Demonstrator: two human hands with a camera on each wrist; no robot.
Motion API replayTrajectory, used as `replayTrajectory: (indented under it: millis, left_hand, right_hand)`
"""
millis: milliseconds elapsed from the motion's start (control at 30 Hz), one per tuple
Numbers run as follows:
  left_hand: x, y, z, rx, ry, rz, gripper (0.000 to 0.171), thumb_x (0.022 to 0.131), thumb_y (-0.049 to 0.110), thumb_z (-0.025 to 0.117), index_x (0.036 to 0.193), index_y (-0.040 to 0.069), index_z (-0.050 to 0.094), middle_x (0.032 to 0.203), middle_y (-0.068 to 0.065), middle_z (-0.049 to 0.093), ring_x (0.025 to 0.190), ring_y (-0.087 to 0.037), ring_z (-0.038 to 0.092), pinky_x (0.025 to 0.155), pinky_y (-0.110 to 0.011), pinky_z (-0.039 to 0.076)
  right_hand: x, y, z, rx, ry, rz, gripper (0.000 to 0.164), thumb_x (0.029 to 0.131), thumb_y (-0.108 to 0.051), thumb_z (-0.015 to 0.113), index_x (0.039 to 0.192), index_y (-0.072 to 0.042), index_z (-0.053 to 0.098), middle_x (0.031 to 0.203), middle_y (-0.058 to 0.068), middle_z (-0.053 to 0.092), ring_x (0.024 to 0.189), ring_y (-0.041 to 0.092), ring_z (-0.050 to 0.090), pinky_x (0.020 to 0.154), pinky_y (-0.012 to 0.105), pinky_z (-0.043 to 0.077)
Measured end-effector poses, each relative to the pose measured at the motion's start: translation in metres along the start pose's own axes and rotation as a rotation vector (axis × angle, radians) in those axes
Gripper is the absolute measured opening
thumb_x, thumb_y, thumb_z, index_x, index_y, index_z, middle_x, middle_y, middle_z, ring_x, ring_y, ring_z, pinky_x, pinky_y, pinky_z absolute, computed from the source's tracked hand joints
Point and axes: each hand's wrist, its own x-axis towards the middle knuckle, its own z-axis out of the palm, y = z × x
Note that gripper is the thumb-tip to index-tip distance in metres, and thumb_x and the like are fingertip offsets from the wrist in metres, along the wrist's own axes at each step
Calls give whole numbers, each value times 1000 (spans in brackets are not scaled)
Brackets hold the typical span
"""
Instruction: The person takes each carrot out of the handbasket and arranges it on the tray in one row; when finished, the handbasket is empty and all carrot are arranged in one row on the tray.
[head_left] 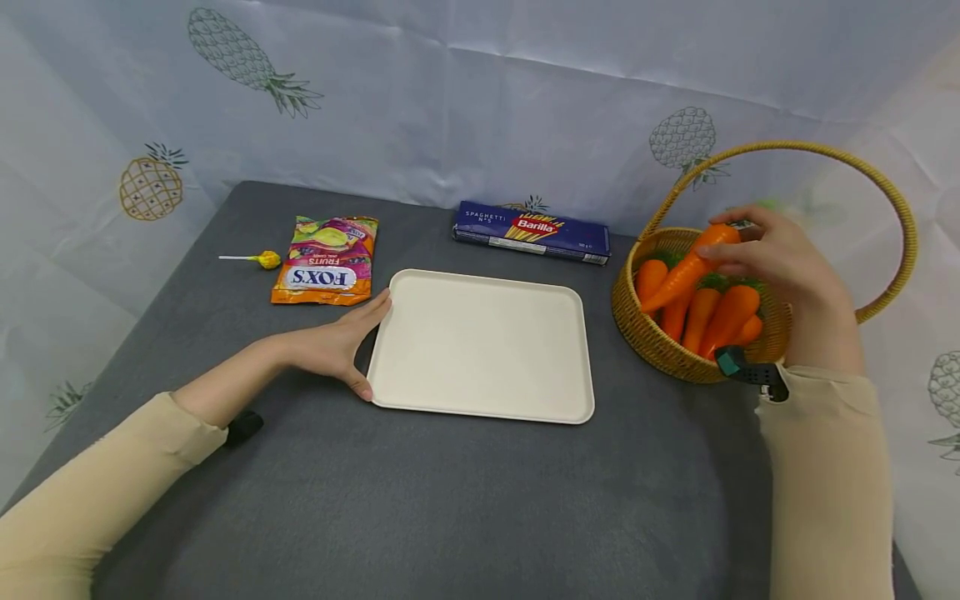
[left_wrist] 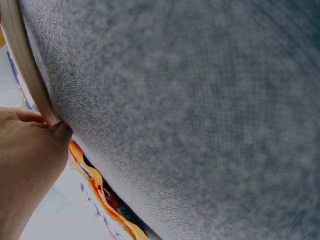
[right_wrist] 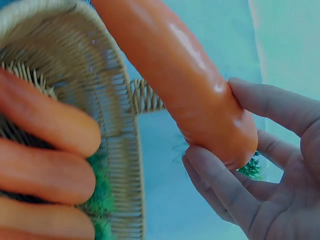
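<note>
My right hand (head_left: 783, 254) pinches an orange carrot (head_left: 693, 262) by its thick end, holding it slanted over the wicker basket (head_left: 660, 346). In the right wrist view, the thumb and fingers (right_wrist: 220, 182) press on both sides of the carrot (right_wrist: 185, 75), and green leaves show behind its end. Several more carrots (head_left: 729, 317) lie in the basket. Thumb and fingers spread wide, my left hand (head_left: 333, 342) touches the left edge of a cream rectangular tray (head_left: 480, 346). In the left wrist view, the fingertips meet the tray's rim (left_wrist: 30, 70).
A Fox's Fruits candy bag (head_left: 326, 260) lies beyond the left hand, with a yellow lollipop (head_left: 266, 259) beside it. Behind the tray is a blue Barilla spaghetti box (head_left: 532, 233). The basket's tall handle (head_left: 911, 233) arches around the right forearm. Pineapple-print cloth (head_left: 450, 100) hangs behind the grey table (head_left: 487, 508).
</note>
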Motion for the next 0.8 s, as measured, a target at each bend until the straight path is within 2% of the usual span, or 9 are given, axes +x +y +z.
replayTrajectory:
  millis: [267, 467, 567, 700, 800]
  left_hand:
    - [0, -1, 0, -4, 0, 2, 142, 65, 43, 90, 157, 0, -9, 166, -17, -20, 153, -45, -7, 119, -69, 7]
    - [0, -2, 0, -4, 0, 2, 142, 64, 44, 90, 157, 1, -9, 166, -17, -20, 153, -45, -7, 119, -69, 6]
    - [0, -2, 0, -6, -1, 3, 143, 64, 44, 90, 157, 1, -9, 166, -17, -20, 153, -45, -7, 119, -70, 5]
    - [0, -2, 0, -3, 0, 0, 142, 64, 45, 89, 157, 1, -9, 166, -16, -20, 153, -44, -8, 120, -69, 5]
    - [0, -2, 0, 1, 0, 2, 142, 65, 45, 89, 157, 1, -9, 166, -17, -20, 153, -44, -8, 120, -68, 6]
  right_hand:
    - [-3, -21, 11, -43, -18, -23, 55, 90, -39, 70, 137, -27, 45, 118, -4, 47, 81, 1, 69, 74, 18, 56]
    - [-4, -32, 24, -127, -27, -46, 64, 88, -48, 70, 141, -24, 42, 141, 15, 38, 79, 2, 70, 73, 18, 54]
    - [-5, -37, 32, -129, -46, -59, 66, 88, -47, 70, 142, -22, 41, 149, 20, 33, 80, 2, 70, 73, 18, 54]
    - [-4, -45, 45, -134, -70, -84, 66, 89, -44, 70, 143, -20, 41, 149, 21, 34, 81, 3, 68, 74, 18, 55]
    - [-4, -52, 55, -162, -74, -114, 63, 90, -43, 70, 142, -21, 44, 145, 18, 41, 88, 9, 65, 77, 22, 54]
